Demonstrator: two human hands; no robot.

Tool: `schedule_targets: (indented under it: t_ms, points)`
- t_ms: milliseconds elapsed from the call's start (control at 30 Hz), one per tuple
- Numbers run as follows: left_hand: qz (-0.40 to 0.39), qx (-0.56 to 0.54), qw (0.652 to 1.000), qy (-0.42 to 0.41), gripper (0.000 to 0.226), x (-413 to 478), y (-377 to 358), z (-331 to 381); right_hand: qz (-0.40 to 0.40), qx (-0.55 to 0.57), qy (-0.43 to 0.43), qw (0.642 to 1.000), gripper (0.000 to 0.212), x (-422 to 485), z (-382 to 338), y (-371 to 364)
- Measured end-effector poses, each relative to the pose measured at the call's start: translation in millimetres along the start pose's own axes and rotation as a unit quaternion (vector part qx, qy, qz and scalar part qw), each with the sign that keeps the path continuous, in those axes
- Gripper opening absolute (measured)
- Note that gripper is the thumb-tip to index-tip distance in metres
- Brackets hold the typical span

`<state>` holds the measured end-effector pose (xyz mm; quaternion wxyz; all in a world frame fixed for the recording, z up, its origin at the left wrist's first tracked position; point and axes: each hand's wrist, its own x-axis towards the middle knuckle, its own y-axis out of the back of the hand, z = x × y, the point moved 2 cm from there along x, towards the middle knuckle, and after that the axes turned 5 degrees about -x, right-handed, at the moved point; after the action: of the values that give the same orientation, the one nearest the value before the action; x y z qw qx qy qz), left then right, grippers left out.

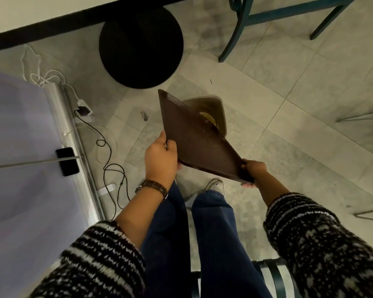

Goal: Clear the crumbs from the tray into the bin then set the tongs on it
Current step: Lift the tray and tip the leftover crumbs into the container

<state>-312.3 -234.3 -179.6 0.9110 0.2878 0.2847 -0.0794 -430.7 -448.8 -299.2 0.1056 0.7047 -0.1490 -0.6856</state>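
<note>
A dark brown tray (pixel 194 136) is held steeply tilted over a small square bin (pixel 219 108) on the floor, its far edge dipping into the bin's mouth. My left hand (pixel 159 155) grips the tray's near left edge. My right hand (pixel 253 169) grips its near right corner. Yellowish waste shows inside the bin behind the tray's edge. A few pale specks cling to the tray's surface. No tongs are in sight.
A black round stool (pixel 141 48) stands just beyond the bin. A table with a metal edge (pixel 73 134) and a phone (pixel 67 161) is at left, with cables (pixel 108 151) on the floor. Teal chair legs (pixel 235 39) are at top right, and a chair seat (pixel 271 276) is behind my legs.
</note>
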Motion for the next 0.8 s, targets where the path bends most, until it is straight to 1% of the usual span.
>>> schedule_targets:
  t_ms: [100, 167, 233, 300, 467, 567, 633, 700, 767, 800]
  points:
    - [0.004, 0.017, 1.0, -0.006, 0.038, -6, 2, 4, -0.005, 0.01, -0.023, 1.0, 0.033, -5, 6, -1]
    - [0.001, 0.014, 1.0, 0.014, 0.042, -8, 3, -1, -0.006, 0.021, -0.019, 1.0, 0.034, -7, 10, -1]
    - [-0.001, 0.011, 1.0, 0.024, 0.042, -12, 3, -1, -0.001, 0.023, -0.005, 1.0, 0.035, -8, 13, 3]
    - [-0.003, 0.01, 1.0, 0.014, 0.042, -17, 3, 2, 0.003, 0.022, 0.008, 1.0, 0.036, -11, 16, 7]
    - [0.017, 0.012, 1.0, 0.007, 0.044, -37, 15, 2, 0.034, -0.031, 0.071, 0.996, 0.037, -20, 13, 18]
    - [0.024, 0.016, 0.999, 0.012, 0.044, -50, 29, 7, 0.039, -0.062, 0.104, 0.992, 0.038, -43, 9, 25]
    - [0.018, -0.002, 0.999, 0.031, 0.044, -61, 44, 15, 0.04, -0.083, 0.12, 0.988, 0.041, -66, 7, 32]
    - [0.005, -0.045, 0.998, 0.05, 0.042, -76, 63, 29, 0.035, -0.11, 0.113, 0.987, 0.047, -91, 7, 43]
    - [0.006, -0.091, 0.993, 0.076, 0.038, -97, 86, 48, 0.001, -0.123, 0.102, 0.987, 0.051, -120, 5, 57]
    - [0.013, -0.111, 0.99, 0.088, 0.035, -108, 99, 57, -0.018, -0.102, 0.099, 0.99, 0.051, -136, 3, 64]
